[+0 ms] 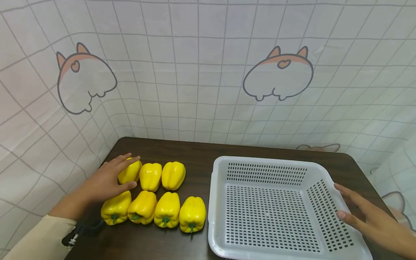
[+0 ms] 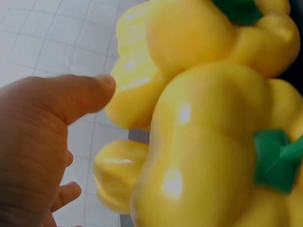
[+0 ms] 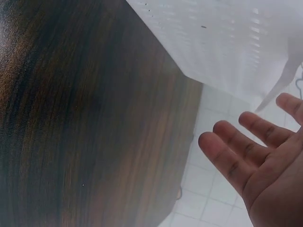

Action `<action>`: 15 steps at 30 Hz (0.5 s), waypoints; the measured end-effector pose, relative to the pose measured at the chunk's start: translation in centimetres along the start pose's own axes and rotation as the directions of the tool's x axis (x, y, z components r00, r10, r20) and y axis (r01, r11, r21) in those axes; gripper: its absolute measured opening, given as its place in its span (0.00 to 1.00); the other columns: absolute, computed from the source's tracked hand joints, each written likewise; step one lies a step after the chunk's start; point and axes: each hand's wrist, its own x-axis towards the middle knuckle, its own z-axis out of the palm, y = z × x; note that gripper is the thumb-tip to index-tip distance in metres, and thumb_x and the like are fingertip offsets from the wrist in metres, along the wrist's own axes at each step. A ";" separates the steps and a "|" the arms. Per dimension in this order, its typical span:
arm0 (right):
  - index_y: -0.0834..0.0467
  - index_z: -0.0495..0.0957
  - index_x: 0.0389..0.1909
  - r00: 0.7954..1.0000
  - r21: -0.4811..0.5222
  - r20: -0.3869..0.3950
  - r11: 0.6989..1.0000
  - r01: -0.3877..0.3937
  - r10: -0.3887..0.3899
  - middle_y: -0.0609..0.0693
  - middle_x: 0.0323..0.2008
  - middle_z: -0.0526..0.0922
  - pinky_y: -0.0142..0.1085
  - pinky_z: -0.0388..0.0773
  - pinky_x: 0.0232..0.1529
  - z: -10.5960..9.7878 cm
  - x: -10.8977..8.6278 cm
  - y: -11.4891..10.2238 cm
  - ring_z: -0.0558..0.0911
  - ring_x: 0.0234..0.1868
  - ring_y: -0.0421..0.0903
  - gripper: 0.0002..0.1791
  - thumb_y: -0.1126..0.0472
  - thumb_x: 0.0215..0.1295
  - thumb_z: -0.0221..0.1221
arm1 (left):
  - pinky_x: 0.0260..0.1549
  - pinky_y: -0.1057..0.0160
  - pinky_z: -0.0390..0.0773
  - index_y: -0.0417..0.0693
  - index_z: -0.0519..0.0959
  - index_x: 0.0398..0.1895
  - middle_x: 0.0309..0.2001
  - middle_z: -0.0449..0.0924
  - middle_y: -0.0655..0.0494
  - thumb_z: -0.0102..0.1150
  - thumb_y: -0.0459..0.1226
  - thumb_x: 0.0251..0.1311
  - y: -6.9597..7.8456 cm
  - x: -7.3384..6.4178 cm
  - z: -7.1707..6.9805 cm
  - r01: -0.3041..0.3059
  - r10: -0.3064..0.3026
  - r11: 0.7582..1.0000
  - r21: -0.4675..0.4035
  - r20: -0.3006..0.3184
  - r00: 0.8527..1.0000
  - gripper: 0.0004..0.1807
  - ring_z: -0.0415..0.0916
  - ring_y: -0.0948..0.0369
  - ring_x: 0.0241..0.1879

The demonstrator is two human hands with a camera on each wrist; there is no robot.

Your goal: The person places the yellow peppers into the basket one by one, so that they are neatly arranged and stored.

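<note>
Yellow bell peppers lie in two rows at the left of the table, three at the back and several in front. My left hand [image 1: 105, 180], fingers extended, hovers over the left end of the rows. It partly covers the back-left bell pepper [image 1: 132, 172], and its thumb is above the front-left bell pepper [image 1: 116, 208]. In the left wrist view, a large bell pepper [image 2: 199, 142] with a green stem fills the middle, beside the thumb. My right hand [image 1: 373, 218] is spread at the right rim of a white perforated plastic basket [image 1: 212, 202], which holds nothing.
Both rows stand on a dark wood-grain table [image 1: 195, 153] with rounded corners. A white grid-patterned cloth [image 1: 201, 72] with cartoon animal prints hangs behind and at the sides. The basket takes up most of the right half of the table.
</note>
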 end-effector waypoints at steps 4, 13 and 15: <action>0.60 0.46 0.82 1.000 -0.010 -0.005 1.000 -0.007 0.007 0.77 0.70 0.60 0.42 0.85 0.30 0.2 0.1 0.3 0.83 0.48 0.64 0.44 0.58 0.75 0.60 | 0.60 0.25 0.63 0.48 0.65 0.76 0.76 0.55 0.32 0.71 0.48 0.63 -0.8 0.2 0.2 0.025 -0.025 0.999 -0.036 0.001 1.000 0.41 0.58 0.30 0.70; 0.60 0.46 0.81 0.999 0.042 -0.020 0.999 -0.024 0.025 0.81 0.62 0.67 0.34 0.83 0.22 0.5 0.0 0.7 0.86 0.41 0.63 0.43 0.58 0.75 0.61 | 0.62 0.25 0.59 0.39 0.68 0.71 0.74 0.53 0.26 0.73 0.41 0.61 -2.6 0.4 0.3 0.077 -0.076 0.987 -0.143 0.009 0.997 0.38 0.55 0.28 0.70; 0.60 0.46 0.81 0.999 0.064 -0.017 0.997 -0.032 0.033 0.82 0.60 0.69 0.34 0.83 0.22 0.6 0.0 0.8 0.87 0.38 0.60 0.44 0.59 0.75 0.61 | 0.62 0.26 0.59 0.37 0.68 0.70 0.74 0.54 0.25 0.73 0.41 0.61 -2.9 0.5 0.4 0.085 -0.084 0.985 -0.150 0.014 0.996 0.38 0.55 0.28 0.69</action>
